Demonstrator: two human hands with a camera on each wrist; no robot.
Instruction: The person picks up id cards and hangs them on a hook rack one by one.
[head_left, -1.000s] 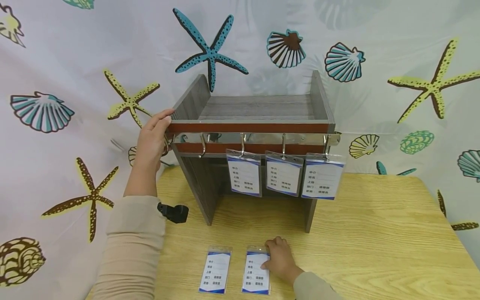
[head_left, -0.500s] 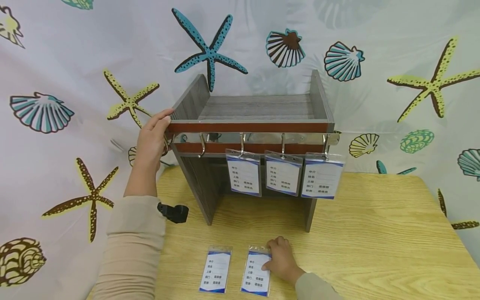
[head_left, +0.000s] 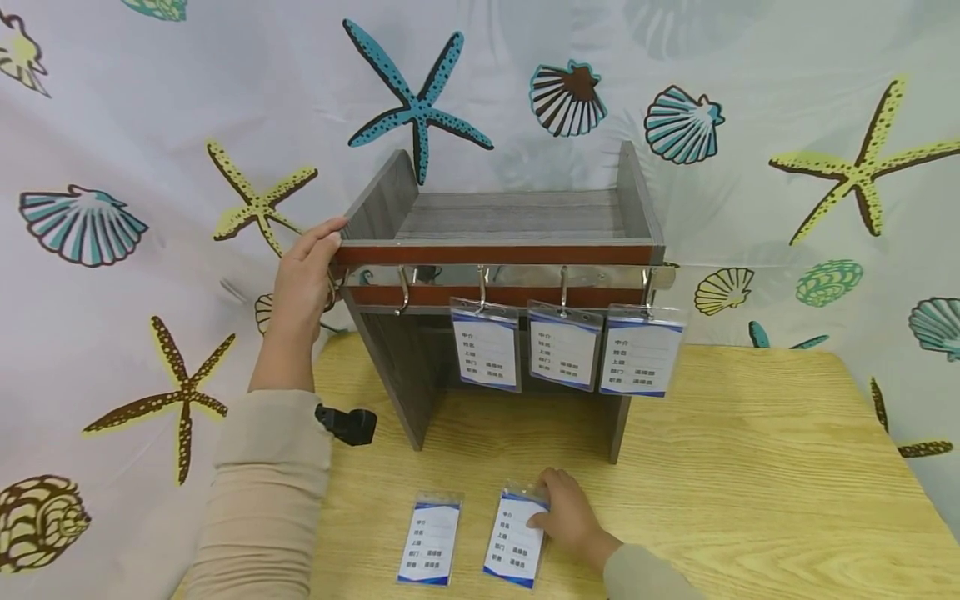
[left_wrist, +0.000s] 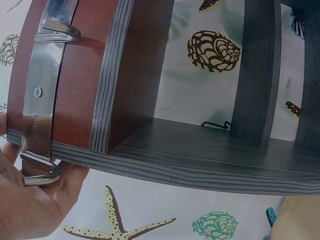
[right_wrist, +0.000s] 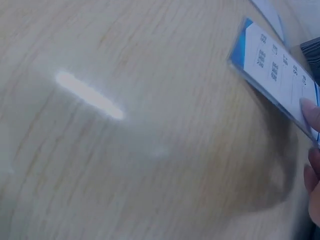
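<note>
My left hand (head_left: 300,275) grips the upper left corner of a small grey wooden shelf (head_left: 517,215), beside the end hook of its metal hook rail (head_left: 442,276). In the left wrist view, the fingers reach round the shelf's side panel next to a hook (left_wrist: 41,172). My right hand (head_left: 572,521) pinches the right edge of a badge (head_left: 515,537) in a clear sleeve, thumb on its printed face. The right wrist view shows this badge (right_wrist: 280,70) tilted, its shadow on the table below. Left of it, a second badge (head_left: 431,542) lies flat.
Three badges hang from the rail: a left one (head_left: 486,348), a middle one (head_left: 564,348) and a right one (head_left: 641,353). A bare hook (head_left: 403,292) is left of them. The shelf stands on a wooden table (head_left: 750,467) before a patterned cloth (head_left: 750,42).
My right hand has taken hold of the badge and moved it slightly right and up in the view, tilting it. My left hand stays on the shelf corner.
</note>
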